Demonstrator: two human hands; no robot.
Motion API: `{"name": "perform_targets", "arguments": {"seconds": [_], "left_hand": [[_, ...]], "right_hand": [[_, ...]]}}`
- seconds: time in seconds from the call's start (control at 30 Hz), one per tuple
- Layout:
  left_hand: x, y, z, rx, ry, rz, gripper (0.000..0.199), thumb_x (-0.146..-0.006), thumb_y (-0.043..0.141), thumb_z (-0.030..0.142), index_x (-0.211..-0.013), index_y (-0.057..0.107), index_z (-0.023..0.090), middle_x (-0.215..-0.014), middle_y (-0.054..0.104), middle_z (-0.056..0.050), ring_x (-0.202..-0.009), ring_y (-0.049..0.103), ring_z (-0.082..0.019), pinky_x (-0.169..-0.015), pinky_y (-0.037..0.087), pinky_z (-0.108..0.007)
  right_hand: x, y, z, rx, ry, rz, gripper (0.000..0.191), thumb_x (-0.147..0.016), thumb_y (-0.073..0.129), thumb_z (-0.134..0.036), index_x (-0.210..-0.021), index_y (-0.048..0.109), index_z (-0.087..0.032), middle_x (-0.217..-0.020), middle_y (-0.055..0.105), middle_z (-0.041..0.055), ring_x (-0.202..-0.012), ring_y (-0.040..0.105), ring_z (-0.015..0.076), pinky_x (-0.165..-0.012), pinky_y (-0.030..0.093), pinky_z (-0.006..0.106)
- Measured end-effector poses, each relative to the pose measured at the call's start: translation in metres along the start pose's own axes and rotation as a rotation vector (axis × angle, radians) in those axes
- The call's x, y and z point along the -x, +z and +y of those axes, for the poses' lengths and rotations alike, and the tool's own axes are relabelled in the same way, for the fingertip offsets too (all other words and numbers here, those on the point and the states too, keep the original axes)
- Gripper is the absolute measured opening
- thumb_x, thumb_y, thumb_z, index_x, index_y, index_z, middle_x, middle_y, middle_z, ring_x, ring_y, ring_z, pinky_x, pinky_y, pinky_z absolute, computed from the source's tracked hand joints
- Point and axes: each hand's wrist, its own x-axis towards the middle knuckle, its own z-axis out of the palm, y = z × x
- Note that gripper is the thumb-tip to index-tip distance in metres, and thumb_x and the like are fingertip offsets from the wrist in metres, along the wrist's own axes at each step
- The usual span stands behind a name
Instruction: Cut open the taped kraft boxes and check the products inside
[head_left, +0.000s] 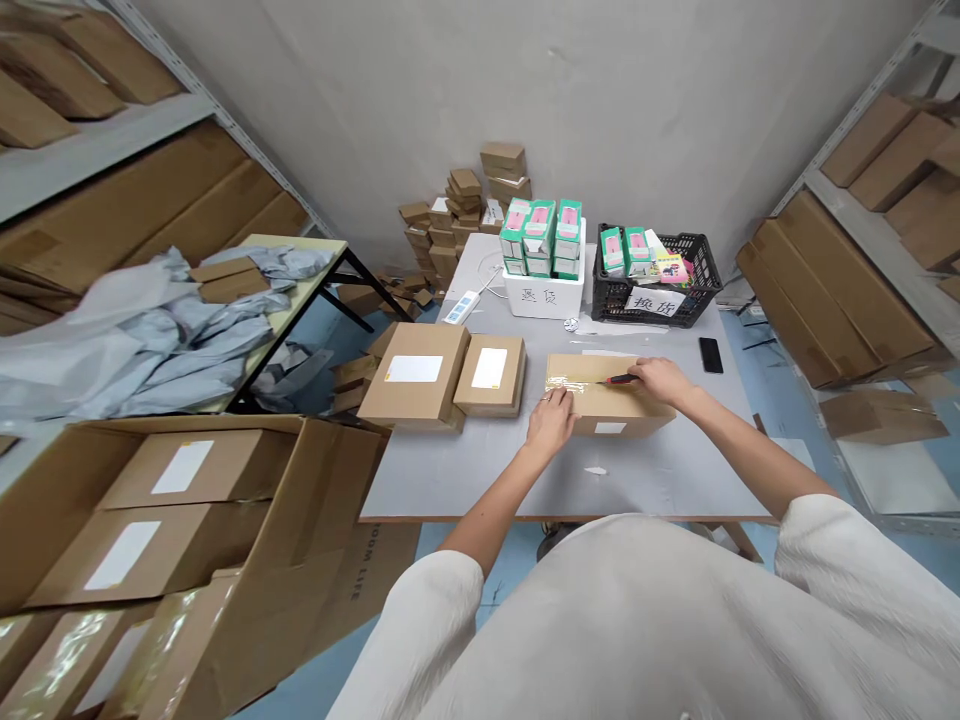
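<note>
Right hand (660, 380) clamped around a red-and-black utility knife (621, 379), a worker (637, 610) tends to the tape (564, 385) on a cardboard box (611, 398) nearer the right edge of the desk (652, 490) than the left. The left hand (551, 420) rests against its near left side, grip unclear. The cut appears unfinished, the box closed.

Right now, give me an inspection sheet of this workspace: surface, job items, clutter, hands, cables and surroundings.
Surface: grey table, white scrap near its front edge.
Job items: taped cardboard box, red cutter over its top; labelled boxes farther left.
Clutter: phone right of the box; white bin and black crate behind.
Hands: left hand on the box; right hand holding the cutter.
Cables: white cord beside the power strip, back left.
Surroundings: stacked small boxes by the wall; loaded shelf on the right.
</note>
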Motion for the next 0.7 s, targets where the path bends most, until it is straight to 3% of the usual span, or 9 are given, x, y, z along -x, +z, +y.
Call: {"name": "perform_targets", "arguments": {"seconds": [0.7], "left_hand": [[-0.002,-0.013,-0.003,-0.023,-0.075,-0.089,0.040,-0.103,0.066,0.030,-0.143,0.063,0.027,-0.155,0.063,-0.012,-0.145,0.057,-0.035,-0.111,0.060,-0.047]], "right_hand": [[0.044,0.013,0.050,0.021,-0.002,0.020,0.031,-0.111,0.051,-0.021,-0.122,0.080,-0.017,-0.118,0.076,0.0189,-0.107,0.071,0.0307,-0.089,0.044,0.038]]}}
